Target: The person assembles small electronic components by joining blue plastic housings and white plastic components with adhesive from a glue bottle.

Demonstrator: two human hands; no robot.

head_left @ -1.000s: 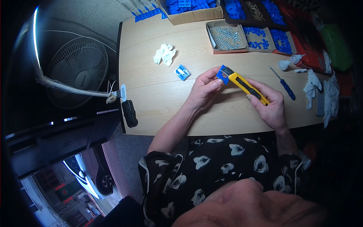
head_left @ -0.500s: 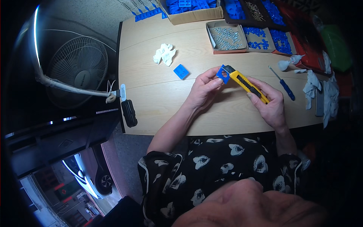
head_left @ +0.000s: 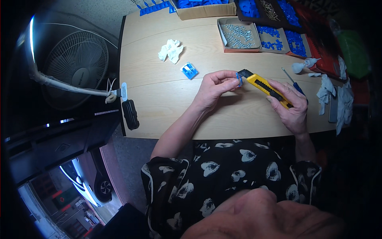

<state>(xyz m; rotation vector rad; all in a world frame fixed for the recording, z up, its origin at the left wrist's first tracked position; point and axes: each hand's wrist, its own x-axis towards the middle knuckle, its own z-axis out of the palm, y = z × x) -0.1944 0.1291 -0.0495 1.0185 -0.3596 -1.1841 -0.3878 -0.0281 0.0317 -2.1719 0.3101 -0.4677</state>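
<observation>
Between its thumb and fingers, my left hand (head_left: pixel 217 88) pinches a small flat blue plastic piece (head_left: pixel 239 79), now seen nearly edge-on. My right hand (head_left: pixel 289 104) is wrapped round a yellow and black utility knife (head_left: pixel 268 89). The knife's dark head points up and left, close beside the blue piece; whether they touch I cannot tell. On the table to the left of my left hand lies a square blue plastic part (head_left: pixel 189 71), its top shining with reflected light. Beyond that part is a crumpled white tissue (head_left: pixel 171 51).
Small silvery metal pieces fill a cardboard tray (head_left: pixel 224 49) at the back, beside boxes of blue parts (head_left: pixel 296 42). A screwdriver (head_left: pixel 293 81), a small white bottle (head_left: pixel 298 67) and white cloths (head_left: pixel 326 93) lie right. A black case (head_left: pixel 130 114) sits at the left edge.
The utility knife and my right hand have shifted right and slightly down. The blue piece has turned from face-on to nearly edge-on in my left fingers. The whole view has shifted a little.
</observation>
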